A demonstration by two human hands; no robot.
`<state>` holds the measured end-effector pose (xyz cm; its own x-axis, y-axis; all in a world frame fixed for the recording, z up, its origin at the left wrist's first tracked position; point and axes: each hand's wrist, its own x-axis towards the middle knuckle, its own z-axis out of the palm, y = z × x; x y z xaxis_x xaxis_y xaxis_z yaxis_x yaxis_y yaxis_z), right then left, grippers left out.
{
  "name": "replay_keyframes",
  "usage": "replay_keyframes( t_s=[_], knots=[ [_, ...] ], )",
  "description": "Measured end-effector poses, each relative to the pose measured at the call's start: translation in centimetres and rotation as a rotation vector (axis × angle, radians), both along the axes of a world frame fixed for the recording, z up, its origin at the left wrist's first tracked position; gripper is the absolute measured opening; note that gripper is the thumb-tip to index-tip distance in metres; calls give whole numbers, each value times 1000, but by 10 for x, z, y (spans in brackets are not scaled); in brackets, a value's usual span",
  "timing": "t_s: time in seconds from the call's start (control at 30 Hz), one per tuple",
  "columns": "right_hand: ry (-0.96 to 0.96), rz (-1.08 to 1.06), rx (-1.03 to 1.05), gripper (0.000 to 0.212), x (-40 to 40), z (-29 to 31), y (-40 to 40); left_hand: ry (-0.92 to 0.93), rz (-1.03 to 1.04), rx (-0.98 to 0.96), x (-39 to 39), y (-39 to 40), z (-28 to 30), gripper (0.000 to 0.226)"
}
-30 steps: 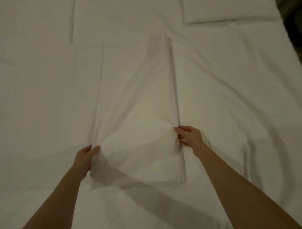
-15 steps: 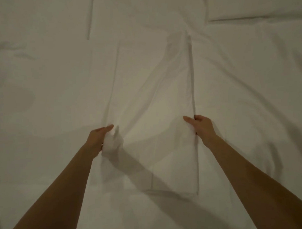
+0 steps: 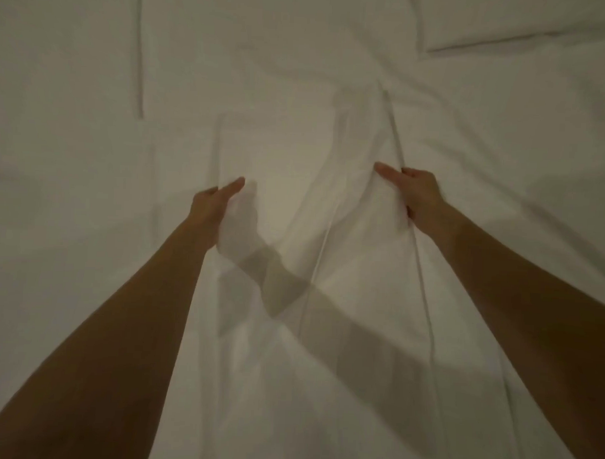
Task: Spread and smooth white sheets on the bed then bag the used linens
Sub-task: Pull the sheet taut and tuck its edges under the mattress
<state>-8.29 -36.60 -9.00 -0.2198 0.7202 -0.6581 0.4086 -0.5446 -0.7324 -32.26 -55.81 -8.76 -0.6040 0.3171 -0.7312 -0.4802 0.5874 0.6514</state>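
Two hands grip a folded sheet (image 3: 288, 201): the left hand (image 3: 214, 205) pinches its left edge between thumb and fingers, and the right hand (image 3: 417, 195) pinches its right edge the same way. The sheet lies between them as a long, narrow panel, running from beyond the fingertips back under the forearms. Beneath it, the bed (image 3: 73, 169) already wears a white layer, creased to the right of the right hand. A pillow (image 3: 507, 20) sits far beyond that hand. Judging by this, spreading has barely begun; smoothing and bagging remain, and no bag shows.
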Motion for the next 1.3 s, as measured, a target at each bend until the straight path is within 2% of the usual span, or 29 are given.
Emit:
replay_keyframes(
  t_s=[0.13,0.23,0.33,0.4,0.47,0.57,0.67,0.73,0.83,0.9,1.03,1.13,1.3],
  knots=[
    [62,-4,0,39,-27,1,30,140,-30,39,-27,39,-3,23],
    [55,3,51,29,-32,-5,42,240,-17,69,-53,38,-6,18],
    [-6,27,65,31,-37,-10,48,153,-13,42,-65,24,-17,19],
    [41,25,62,29,-47,-7,55,59,17,79,-66,25,-18,17],
    [87,20,100,24,-63,-3,65,68,30,121,-70,34,-17,12],
    [68,-35,155,29,-81,-5,75,135,66,151,-73,44,-17,8],
    [85,-119,87,22,-79,-11,76,25,95,102,-65,35,-21,14],
    [92,-104,17,14,-69,-8,68,-96,22,37,-52,18,-17,20],
    [5,36,-55,34,-35,-8,39,-171,-111,-79,-20,-27,-6,23],
    [-63,86,-104,30,-5,-9,12,-196,-133,-102,4,-62,-1,25],
    [-77,108,-197,21,46,-5,-39,-250,-90,-144,47,-125,2,16],
    [-98,128,-278,20,85,1,-77,-280,-81,-209,87,-170,0,33],
    [-70,128,-385,13,148,6,-137,-268,11,-198,148,-216,5,30]
  ],
)
